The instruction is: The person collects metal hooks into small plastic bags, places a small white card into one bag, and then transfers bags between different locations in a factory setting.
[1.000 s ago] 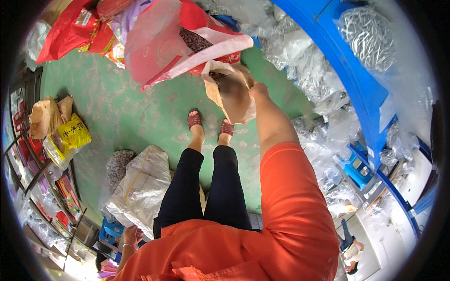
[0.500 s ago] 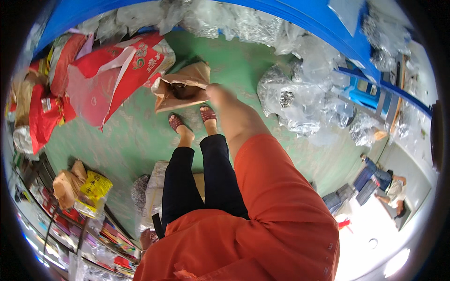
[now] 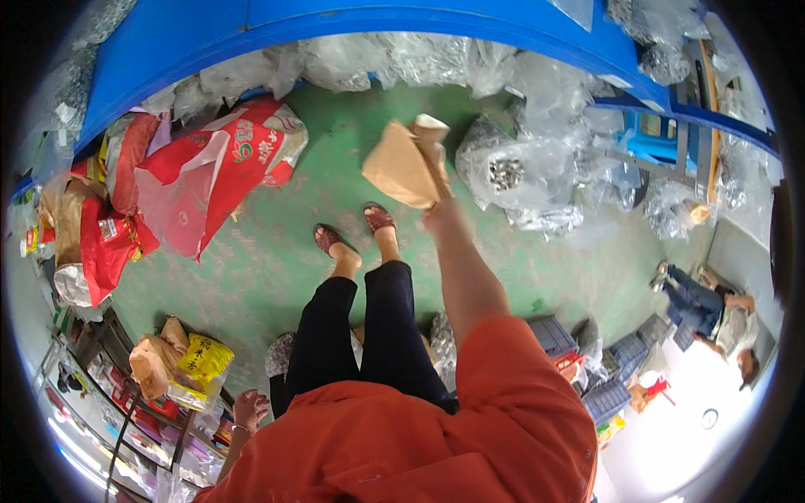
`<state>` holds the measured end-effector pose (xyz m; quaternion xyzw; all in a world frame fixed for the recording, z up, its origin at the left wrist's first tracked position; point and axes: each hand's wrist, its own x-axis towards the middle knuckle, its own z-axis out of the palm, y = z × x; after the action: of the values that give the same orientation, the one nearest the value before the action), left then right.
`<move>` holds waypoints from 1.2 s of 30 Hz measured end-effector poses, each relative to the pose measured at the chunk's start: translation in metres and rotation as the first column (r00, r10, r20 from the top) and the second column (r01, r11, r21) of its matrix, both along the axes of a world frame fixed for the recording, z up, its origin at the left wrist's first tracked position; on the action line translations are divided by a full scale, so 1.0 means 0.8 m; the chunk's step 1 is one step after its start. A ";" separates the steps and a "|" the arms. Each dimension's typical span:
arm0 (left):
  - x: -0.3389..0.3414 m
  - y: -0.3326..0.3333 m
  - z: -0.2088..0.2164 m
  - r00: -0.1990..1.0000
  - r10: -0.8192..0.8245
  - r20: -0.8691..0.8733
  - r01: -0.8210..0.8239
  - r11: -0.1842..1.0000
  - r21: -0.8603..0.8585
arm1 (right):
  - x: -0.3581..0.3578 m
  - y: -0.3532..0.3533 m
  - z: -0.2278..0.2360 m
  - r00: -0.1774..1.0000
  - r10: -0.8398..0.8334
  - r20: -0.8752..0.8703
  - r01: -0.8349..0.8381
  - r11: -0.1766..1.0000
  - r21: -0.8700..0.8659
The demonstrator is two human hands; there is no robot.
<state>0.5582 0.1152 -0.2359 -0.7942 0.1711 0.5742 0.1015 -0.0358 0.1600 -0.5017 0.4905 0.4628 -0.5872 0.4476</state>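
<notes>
My right hand (image 3: 438, 216), blurred by motion, is closed on the edge of a brown paper bag (image 3: 398, 168). The bag hangs tilted and folded over in front of my feet, and its opening is turned away from view. Down at the lower left, my left hand (image 3: 250, 409) is beside my hip with its fingers loosely apart and nothing visible in them. Left of the paper bag lies a big red woven sack (image 3: 226, 159), slumped on the green floor (image 3: 327, 151).
Clear plastic bags of silvery parts (image 3: 524, 172) stand on the right. A blue table edge (image 3: 335, 21) runs across the far side. On the left are more sacks and a rack, with a yellow bag (image 3: 201, 365) by it. At far right a person (image 3: 725, 318) is near dark crates (image 3: 604, 402).
The paper bag, open on the floor before, has been lifted and swung to the right by my right hand. More of my left hand shows at the lower left.
</notes>
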 end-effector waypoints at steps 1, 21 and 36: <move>-0.004 -0.010 -0.009 0.999 0.036 0.010 -0.036 0.999 0.020 | -0.007 0.012 0.009 0.990 -0.135 0.052 0.137 0.990 -0.035; -0.051 0.046 -0.008 0.984 0.174 -0.038 -0.178 0.946 -0.270 | -0.099 0.090 0.196 0.216 0.974 -0.069 -0.867 0.224 0.444; 0.126 0.140 -0.095 0.465 0.850 -0.247 -0.881 0.417 -0.225 | 0.086 -0.196 0.416 -0.387 0.850 -0.357 -0.778 -0.093 0.621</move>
<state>0.6592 0.2272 -0.3119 -0.7449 -0.1669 0.5445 -0.3477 0.0334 0.0033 -0.1689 -0.2765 0.8174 -0.1614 0.4789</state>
